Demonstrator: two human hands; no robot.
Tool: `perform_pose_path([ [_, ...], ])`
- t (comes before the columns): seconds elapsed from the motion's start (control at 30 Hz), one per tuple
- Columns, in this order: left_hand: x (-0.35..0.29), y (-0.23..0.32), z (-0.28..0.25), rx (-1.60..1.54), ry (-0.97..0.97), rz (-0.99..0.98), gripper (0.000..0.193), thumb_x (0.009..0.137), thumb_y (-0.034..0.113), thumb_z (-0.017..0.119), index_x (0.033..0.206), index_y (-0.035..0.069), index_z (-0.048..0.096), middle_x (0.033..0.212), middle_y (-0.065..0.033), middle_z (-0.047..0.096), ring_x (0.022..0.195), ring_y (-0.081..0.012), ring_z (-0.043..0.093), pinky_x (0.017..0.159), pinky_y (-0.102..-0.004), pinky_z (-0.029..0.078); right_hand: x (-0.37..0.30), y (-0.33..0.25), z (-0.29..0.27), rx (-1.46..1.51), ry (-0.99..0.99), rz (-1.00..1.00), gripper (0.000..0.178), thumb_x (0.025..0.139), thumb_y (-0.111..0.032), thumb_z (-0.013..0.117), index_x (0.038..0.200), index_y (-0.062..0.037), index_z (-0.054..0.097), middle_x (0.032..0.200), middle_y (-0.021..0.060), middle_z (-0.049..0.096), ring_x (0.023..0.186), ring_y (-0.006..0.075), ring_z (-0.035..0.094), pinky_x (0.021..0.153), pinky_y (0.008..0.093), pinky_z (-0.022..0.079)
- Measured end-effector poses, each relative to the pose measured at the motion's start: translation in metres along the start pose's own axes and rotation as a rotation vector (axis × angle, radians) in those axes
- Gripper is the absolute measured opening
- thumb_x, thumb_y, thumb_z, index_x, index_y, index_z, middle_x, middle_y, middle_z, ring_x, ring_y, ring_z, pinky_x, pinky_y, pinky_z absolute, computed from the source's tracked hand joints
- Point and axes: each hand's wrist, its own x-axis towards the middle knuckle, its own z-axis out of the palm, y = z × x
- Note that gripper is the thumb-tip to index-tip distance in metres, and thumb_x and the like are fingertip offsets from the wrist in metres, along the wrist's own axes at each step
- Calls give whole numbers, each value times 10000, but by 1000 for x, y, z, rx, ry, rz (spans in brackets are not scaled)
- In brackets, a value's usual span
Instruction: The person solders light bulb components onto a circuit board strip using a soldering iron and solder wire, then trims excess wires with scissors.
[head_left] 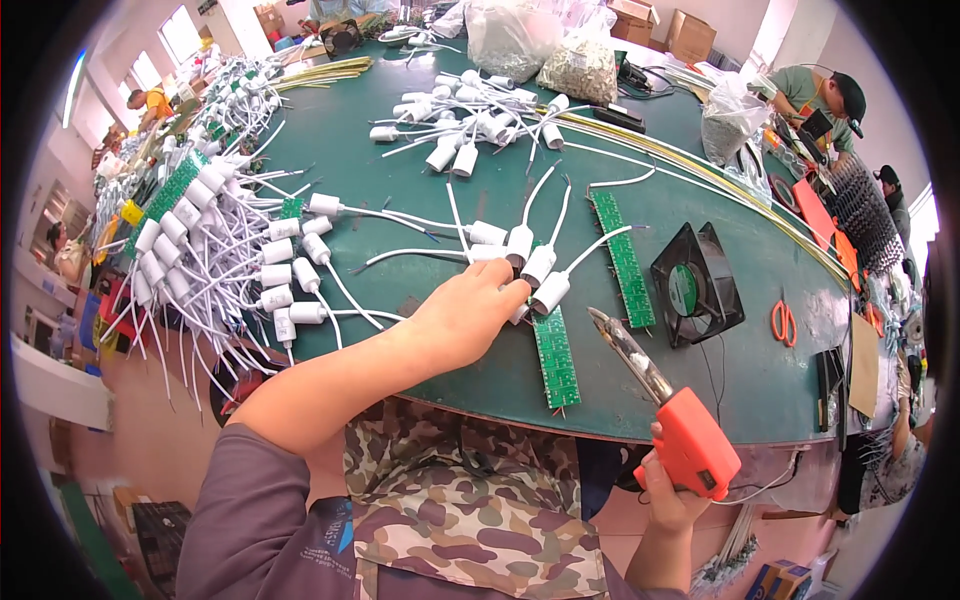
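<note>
My left hand [468, 312] is closed at the upper end of a green circuit board strip [556, 362]. Its fingers pinch a white cylindrical capacitor [488, 253], partly hidden behind them. Beside the fingertips, more white capacitors [538, 264] with white wire leads stand along the strip. My right hand [670, 500] is wrapped around the handle of a red soldering gun [696, 445]. The metal tip of the gun points up and left, apart from the board. Another green board strip [622, 258] lies to the right.
Wired capacitors [293, 275] are heaped on the left, some overhanging the edge, with another pile [465, 115] farther back. A black fan [697, 284] and red scissors [784, 322] lie right. Yellow and white wires [720, 190] stretch behind. A co-worker [822, 95] bends at the far right.
</note>
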Motion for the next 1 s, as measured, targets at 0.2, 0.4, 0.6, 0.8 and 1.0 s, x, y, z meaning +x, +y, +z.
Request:
perform_pose_path([
  [0.2,36,-17,-67,-333,35,-127,300,840,22,612,1137,37,570,1097,-155,567,1023,-326,598,903,-396,494,5,-7,4,210,63,17,445,804,82,647,1237,74,550,1148,236,658,747,163,642,646,279,542],
  [0.4,109,-121,-83,325,31,-220,343,819,20,603,1145,122,636,1110,-164,607,1093,-358,600,904,-448,503,4,1,4,189,88,81,447,799,97,655,1234,72,553,1145,210,666,772,155,647,655,282,549],
  [0.6,109,-193,-28,690,-152,106,409,856,165,614,1246,283,652,1213,-110,552,1208,-304,514,960,-452,449,1,9,-3,61,47,12,407,804,103,646,1206,63,593,1058,152,696,704,104,627,596,256,531],
  [0.8,128,-188,-43,213,216,163,313,779,190,773,1077,170,677,1076,-130,584,1086,-349,557,953,-429,450,3,-3,0,131,54,82,407,808,97,641,1212,65,596,1045,139,698,702,99,626,586,247,519],
  [1.0,131,-166,-122,-315,794,25,242,845,103,753,1029,22,618,994,-97,621,920,-228,592,827,-339,479,9,-6,5,64,25,9,451,797,89,661,1237,58,570,1085,161,689,803,135,648,668,275,541],
])
